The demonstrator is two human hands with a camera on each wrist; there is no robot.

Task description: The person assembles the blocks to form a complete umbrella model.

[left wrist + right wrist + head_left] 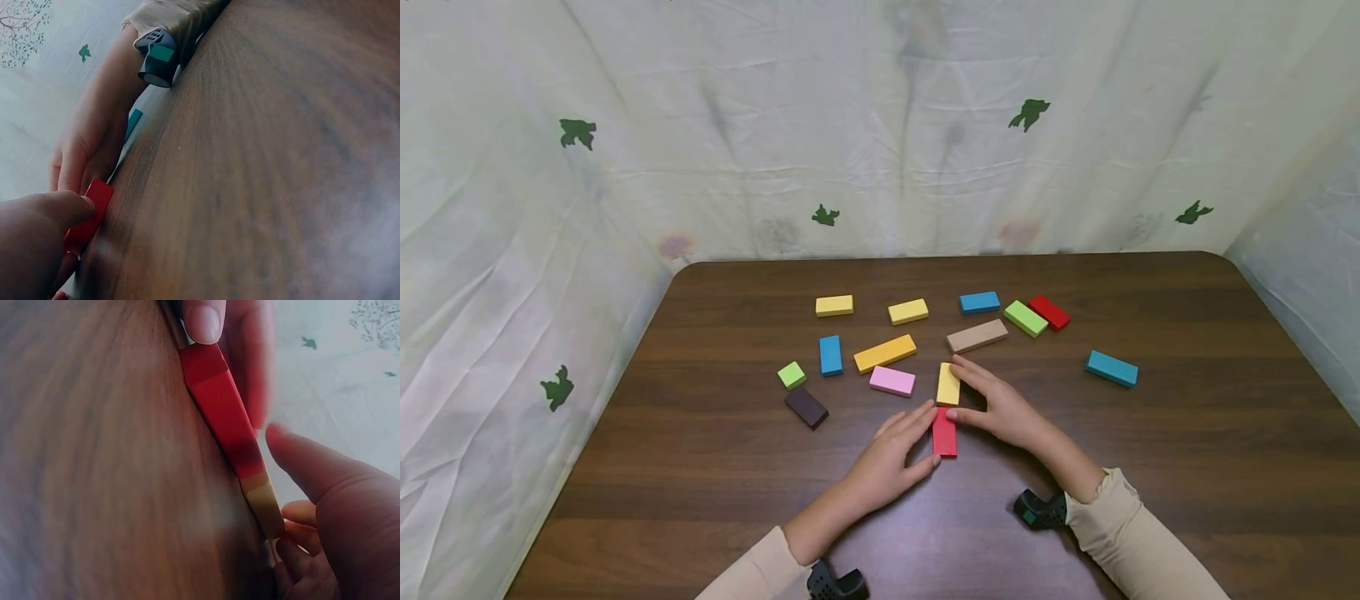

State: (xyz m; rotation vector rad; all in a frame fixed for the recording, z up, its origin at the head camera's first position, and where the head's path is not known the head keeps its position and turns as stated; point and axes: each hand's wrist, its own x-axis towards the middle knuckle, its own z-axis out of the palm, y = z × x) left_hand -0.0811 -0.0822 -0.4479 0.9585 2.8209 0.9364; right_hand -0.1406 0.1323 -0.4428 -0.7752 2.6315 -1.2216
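Note:
A red block (944,433) and a yellow block (948,384) lie flat, end to end in a line. My left hand (887,462) holds the red one, its thumb at the near end and its fingers along the left side toward the far end. The left wrist view shows that thumb against the red block (94,209). From the right, my right hand (1003,408) reaches over with its fingertips at the far end of the yellow block (262,503). In the right wrist view its thumb hovers just above the red block (222,412).
Beyond the hands lie a pink block (892,382), an orange block (884,353), a tan block (977,337) and several others. To the left sit a dark block (807,407) and a small green block (792,375). A blue block (1111,368) is far right.

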